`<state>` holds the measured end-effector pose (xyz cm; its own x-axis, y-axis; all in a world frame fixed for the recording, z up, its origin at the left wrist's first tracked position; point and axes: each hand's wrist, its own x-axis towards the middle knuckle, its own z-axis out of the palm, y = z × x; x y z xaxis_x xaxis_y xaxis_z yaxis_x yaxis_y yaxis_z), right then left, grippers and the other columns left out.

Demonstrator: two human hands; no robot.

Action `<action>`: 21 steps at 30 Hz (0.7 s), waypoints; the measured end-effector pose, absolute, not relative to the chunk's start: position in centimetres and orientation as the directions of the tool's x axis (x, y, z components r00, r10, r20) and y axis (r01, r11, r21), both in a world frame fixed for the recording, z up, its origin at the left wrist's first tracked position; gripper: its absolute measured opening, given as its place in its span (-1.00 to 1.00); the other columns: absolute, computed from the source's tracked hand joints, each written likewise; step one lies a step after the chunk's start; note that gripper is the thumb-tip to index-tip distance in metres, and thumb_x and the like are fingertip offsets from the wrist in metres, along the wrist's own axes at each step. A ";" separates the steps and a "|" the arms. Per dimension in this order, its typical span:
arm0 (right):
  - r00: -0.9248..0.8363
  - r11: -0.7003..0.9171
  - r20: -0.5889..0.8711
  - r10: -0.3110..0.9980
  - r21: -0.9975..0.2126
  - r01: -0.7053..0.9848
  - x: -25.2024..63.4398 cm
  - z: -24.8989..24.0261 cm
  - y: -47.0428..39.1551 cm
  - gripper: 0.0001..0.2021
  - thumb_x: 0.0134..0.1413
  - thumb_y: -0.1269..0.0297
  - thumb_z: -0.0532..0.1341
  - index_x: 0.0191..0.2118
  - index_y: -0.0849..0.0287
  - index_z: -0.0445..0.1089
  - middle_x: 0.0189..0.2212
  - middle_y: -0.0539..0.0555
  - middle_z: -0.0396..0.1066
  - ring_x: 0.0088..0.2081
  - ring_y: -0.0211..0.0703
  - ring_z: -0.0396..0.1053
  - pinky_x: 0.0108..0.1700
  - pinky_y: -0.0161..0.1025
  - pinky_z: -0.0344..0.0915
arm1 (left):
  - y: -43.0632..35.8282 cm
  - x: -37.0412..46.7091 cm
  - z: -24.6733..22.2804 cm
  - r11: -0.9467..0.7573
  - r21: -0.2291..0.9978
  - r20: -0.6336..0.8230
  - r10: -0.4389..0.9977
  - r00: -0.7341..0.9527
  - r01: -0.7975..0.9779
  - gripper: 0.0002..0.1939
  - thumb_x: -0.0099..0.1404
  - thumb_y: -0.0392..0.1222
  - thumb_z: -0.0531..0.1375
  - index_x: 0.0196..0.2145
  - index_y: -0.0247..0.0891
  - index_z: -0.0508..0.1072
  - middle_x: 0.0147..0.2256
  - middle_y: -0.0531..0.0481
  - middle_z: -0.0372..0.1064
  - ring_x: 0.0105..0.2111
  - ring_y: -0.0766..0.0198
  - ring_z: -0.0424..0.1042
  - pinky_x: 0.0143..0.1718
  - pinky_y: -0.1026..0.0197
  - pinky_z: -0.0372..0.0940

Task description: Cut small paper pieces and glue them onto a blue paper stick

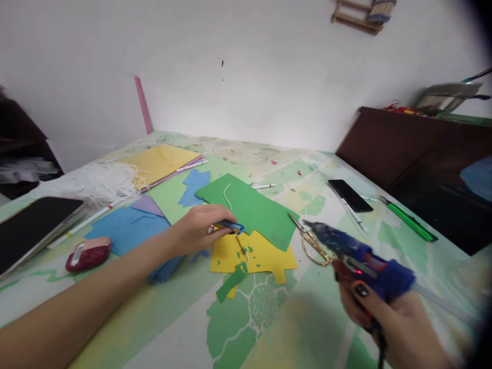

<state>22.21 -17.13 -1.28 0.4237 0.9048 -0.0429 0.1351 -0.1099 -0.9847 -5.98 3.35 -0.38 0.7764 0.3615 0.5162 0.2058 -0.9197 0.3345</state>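
My left hand (203,228) pinches a small blue rolled piece of paper (234,225) above the sheets in the middle of the table. My right hand (388,318) is wrapped round the grip of a blue hot glue gun (361,256), its nozzle pointing left and a small red light lit on its side. Below the left hand lie a green sheet (253,207) with a white string on it and a cut yellow sheet (230,254) scattered with green scraps. Gold-handled scissors (315,248) rest near the nozzle.
At left are blue sheets (126,233), a dark red case (90,254), white yarn (103,179), a tablet-like device (34,228) and yellow paper (165,159). At right lie a phone (349,195) and a green cutter (411,221). A dark cabinet (415,148) borders the table.
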 end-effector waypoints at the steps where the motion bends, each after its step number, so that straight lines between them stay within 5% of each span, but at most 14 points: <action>1: 0.348 -0.091 -0.058 0.936 -0.993 0.079 20.5 -0.7 -16.1 -0.66 -0.05 -0.04 0.21 -0.35 0.17 0.39 -0.77 -0.05 0.07 -0.72 -0.29 0.02 -0.65 -0.28 -0.05 | 3.2 -6.0 -0.3 -0.921 0.332 0.527 0.359 0.770 0.203 -0.83 0.26 -0.25 0.11 -0.18 -0.26 0.40 -0.32 -0.09 0.45 -0.35 0.29 0.40 -0.32 0.27 0.26; 4: 0.195 -0.111 -0.092 0.976 -0.990 0.085 17.0 0.2 -15.1 -0.61 -0.08 -0.09 0.21 -0.39 0.20 0.37 -0.81 -0.07 0.07 -0.71 -0.28 0.04 -0.66 -0.31 -0.04 | 3.1 -6.0 -0.2 -0.928 0.322 0.558 0.346 0.755 0.188 -0.85 0.25 -0.25 0.12 -0.20 -0.25 0.40 -0.32 -0.08 0.46 -0.33 0.29 0.41 -0.30 0.28 0.26; 10: 0.278 -0.177 -0.146 0.949 -0.980 0.092 15.1 -0.6 -15.3 -0.52 -0.10 -0.12 0.22 -0.24 0.24 0.33 -0.77 -0.12 0.04 -0.70 -0.33 0.01 -0.66 -0.34 -0.06 | 3.0 -5.9 -0.1 -0.936 0.313 0.584 0.323 0.744 0.161 -0.83 0.25 -0.25 0.12 -0.20 -0.24 0.43 -0.30 -0.09 0.47 -0.30 0.29 0.44 -0.26 0.30 0.30; 16: 0.282 -0.163 -0.109 0.953 -0.971 0.174 15.3 -1.4 -14.9 -0.55 -0.11 -0.09 0.23 -0.27 0.24 0.41 -0.58 0.06 0.29 -0.67 -0.34 0.04 -0.66 -0.32 -0.01 | 2.7 -5.8 0.1 -0.952 0.277 0.616 0.281 0.736 0.132 -0.83 0.25 -0.25 0.12 -0.18 -0.22 0.43 -0.28 -0.10 0.47 -0.29 0.30 0.44 -0.25 0.31 0.32; 21: 0.234 -0.153 -0.099 0.967 -0.962 0.226 15.8 -1.8 -14.9 -0.60 -0.05 -0.07 0.20 -0.30 0.21 0.44 -0.70 -0.02 0.18 -0.68 -0.31 0.02 -0.64 -0.30 -0.01 | 2.5 -5.7 0.2 -0.960 0.255 0.637 0.256 0.727 0.115 -0.83 0.23 -0.30 0.15 -0.20 -0.25 0.43 -0.30 -0.09 0.46 -0.30 0.31 0.43 -0.24 0.33 0.31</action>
